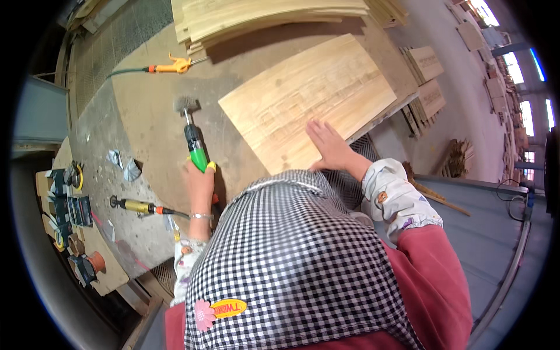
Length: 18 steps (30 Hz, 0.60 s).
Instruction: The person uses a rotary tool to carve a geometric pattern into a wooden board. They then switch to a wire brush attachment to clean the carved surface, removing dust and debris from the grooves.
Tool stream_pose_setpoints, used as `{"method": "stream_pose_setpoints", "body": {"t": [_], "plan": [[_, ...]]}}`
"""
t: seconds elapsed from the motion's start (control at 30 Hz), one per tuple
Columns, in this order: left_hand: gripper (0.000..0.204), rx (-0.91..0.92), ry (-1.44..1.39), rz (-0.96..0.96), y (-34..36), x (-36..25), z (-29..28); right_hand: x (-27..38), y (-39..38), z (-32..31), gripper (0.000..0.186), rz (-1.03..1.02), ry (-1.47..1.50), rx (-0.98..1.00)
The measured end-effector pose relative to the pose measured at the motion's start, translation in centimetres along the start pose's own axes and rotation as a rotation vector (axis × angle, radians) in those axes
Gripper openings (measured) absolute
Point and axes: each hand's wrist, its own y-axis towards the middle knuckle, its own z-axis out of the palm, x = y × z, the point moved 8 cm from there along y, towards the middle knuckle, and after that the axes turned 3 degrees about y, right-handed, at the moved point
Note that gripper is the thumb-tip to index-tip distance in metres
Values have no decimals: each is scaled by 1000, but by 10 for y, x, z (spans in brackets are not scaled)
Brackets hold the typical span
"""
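My left hand (200, 185) is closed around the rear of a green and black drill (193, 140). A thin shaft runs from the drill's chuck to a grey brush head (185, 104), which points away from me over the bench. Part of the drill's grip is hidden by the hand. A pale, rectangular wooden board (303, 96) lies at a slant on the bench, to the right of the drill. My right hand (331, 146) rests on the board's near edge, its fingers stretched out over the top face. The brush and the board are apart.
A stack of boards (262, 17) stands at the far side of the brown bench top (146, 111). An orange air blow gun (172, 64) and a yellow air tool (137, 206) with hoses lie left. More board stacks (429, 81) stand beyond the bench's right edge.
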Motion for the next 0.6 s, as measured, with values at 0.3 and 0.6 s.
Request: {"method": "stream_pose_setpoints", "body": {"t": [0.3, 0.6], "plan": [[64, -88, 43, 54, -14, -7, 11, -5, 21, 29, 134, 83, 132, -66], [60, -244, 297, 35, -39, -22, -1, 39, 128, 11, 126, 180, 3, -237]]}}
